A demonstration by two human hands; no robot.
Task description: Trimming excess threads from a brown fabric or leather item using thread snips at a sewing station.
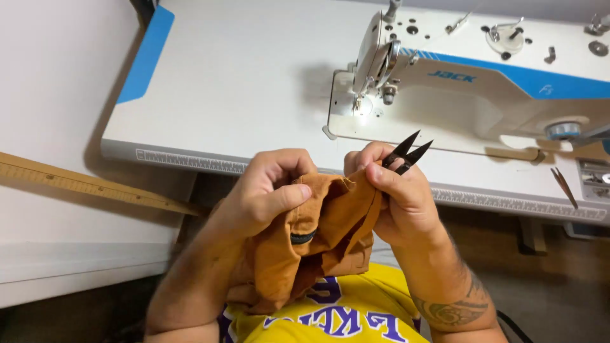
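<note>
Brown fabric (318,235), a single bunched piece of rust-orange cloth, is held up in front of the person's chest, between both hands and just below the near edge of the white sewing table (241,82). There are two hands, one pair of black thread snips (406,152), one sewing machine (470,89) and one wooden ruler (82,184). The left hand (270,190) is curled, thumb pressed across the top of the cloth, pinching a fold against the bent fingers. The right hand (397,197) grips the opposite edge of the fabric between thumb and fingers, and the snips sit in the same hand, their two pointed blades sticking up and slightly parted above the knuckles. Both forearms rise from the lower frame and angle inward; the right one carries a dark tattoo near the wrist. The cloth looks crumpled, with a stitched seam along its top edge and a dark slit in the folds below the left thumb.
</note>
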